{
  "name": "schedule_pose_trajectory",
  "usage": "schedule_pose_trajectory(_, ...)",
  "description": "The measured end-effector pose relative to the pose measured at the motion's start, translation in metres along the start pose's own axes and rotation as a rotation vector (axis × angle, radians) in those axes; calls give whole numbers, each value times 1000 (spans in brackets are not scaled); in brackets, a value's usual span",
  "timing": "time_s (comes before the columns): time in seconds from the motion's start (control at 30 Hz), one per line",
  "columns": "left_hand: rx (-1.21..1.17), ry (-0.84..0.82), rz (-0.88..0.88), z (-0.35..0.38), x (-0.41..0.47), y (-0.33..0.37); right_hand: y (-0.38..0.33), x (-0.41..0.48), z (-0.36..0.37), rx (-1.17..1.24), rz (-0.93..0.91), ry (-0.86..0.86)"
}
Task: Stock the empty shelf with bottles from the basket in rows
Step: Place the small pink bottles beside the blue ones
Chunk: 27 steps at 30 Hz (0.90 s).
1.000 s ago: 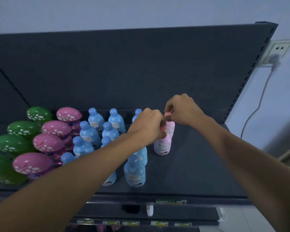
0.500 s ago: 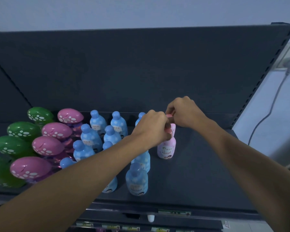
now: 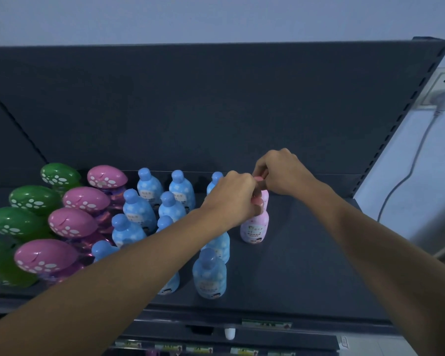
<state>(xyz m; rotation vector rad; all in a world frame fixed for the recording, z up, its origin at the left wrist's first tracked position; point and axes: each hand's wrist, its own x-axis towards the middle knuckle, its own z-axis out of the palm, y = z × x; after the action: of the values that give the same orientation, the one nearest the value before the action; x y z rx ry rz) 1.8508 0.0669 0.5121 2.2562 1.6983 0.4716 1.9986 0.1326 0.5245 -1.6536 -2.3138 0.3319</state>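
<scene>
Curled round the caps, the left hand [image 3: 231,196] holds the front pink bottle [image 3: 253,228] and the right hand [image 3: 280,170] the rear pink bottle [image 3: 265,199] toward the back edge of the shelf [image 3: 306,265], where squaring them beside the blue bottles [image 3: 210,274] before release should start a straight row.
</scene>
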Motion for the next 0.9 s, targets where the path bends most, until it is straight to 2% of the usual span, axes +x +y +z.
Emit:
schedule_pose_trajectory(0.2, 23, 12, 4, -4, -8, -2, -6, -3, 0, -20, 44, -8)
schedule_pose_trajectory(0.5, 21, 137, -21, -49, -23, -33, -42, -17, -6, -161, 36, 65)
schedule_pose_trajectory(0.9, 27, 270, -17, -137, -118, -116, -192, -52, 5, -208, -63, 130)
